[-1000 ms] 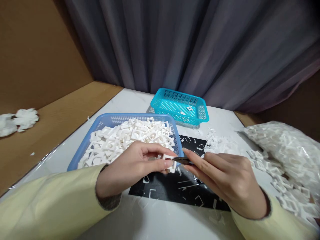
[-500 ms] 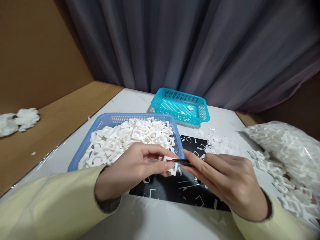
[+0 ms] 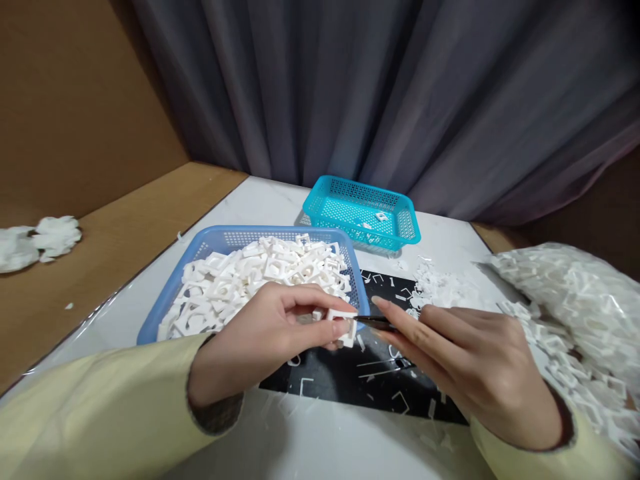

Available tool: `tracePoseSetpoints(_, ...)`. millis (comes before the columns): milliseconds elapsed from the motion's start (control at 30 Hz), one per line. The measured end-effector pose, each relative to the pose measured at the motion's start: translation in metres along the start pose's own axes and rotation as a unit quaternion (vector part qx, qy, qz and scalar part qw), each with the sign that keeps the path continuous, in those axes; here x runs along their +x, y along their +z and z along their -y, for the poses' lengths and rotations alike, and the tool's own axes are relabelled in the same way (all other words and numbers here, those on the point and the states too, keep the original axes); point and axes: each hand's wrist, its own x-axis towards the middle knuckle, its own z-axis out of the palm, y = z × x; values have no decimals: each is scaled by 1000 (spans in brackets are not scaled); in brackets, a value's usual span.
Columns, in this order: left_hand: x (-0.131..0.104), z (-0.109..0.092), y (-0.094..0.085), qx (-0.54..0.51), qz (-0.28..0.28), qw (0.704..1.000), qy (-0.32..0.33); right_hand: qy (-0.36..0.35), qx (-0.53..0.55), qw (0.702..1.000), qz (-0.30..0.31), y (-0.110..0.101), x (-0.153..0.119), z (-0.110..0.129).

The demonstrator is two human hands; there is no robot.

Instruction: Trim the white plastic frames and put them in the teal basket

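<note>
My left hand (image 3: 273,337) pinches a small white square plastic frame (image 3: 349,339) between thumb and fingers, over the front right of the blue basket. A slim dark pointed tool (image 3: 374,323) is in my right hand (image 3: 475,367), its tip at the frame's upper right edge. Whether the tip touches the frame I cannot tell. My right index finger lies along the tool, and its rear part is hidden in the hand. Below both hands is a black mat (image 3: 335,380) strewn with thin white offcuts.
The blue basket (image 3: 167,283) is heaped with similar white frames. A turquoise basket (image 3: 411,230) behind it holds a few pieces. On the right, a clear plastic bag (image 3: 575,287) bulges with white pieces, more spilling in front. White scraps (image 3: 443,287) lie beside the mat.
My right hand has drawn the tool slightly to the right, away from the left fingertips. The frame stays in my left hand, with more of its opening showing.
</note>
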Motion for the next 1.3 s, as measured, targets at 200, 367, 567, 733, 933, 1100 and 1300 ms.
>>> tracePoseSetpoints(200,-2,-1,1,-9,0,1000,-14,-6,-3,1000,1,0,2,0)
tracePoseSetpoints(367,-2,-3,2,-27,-1,999,-18,-11,0,1000,-3,-1,2,2)
tracePoseSetpoints(567,-2,-6,2,-63,12,997,-41,-9,2,1000,3,-1,0,2)
tracePoseSetpoints(733,-1,-4,2,-100,20,993,-52,-14,12,1000,7,-1,0,1)
tracePoseSetpoints(933,0,-5,2,-120,23,990,-68,-14,22,1000,5,-1,0,1)
tracePoseSetpoints(1100,0,-7,2,-138,30,986,-93,-16,21,1000,8,-1,-1,2)
tracePoseSetpoints(1300,0,-7,5,-124,34,987,-94,-20,19,1000,14,-2,-2,4)
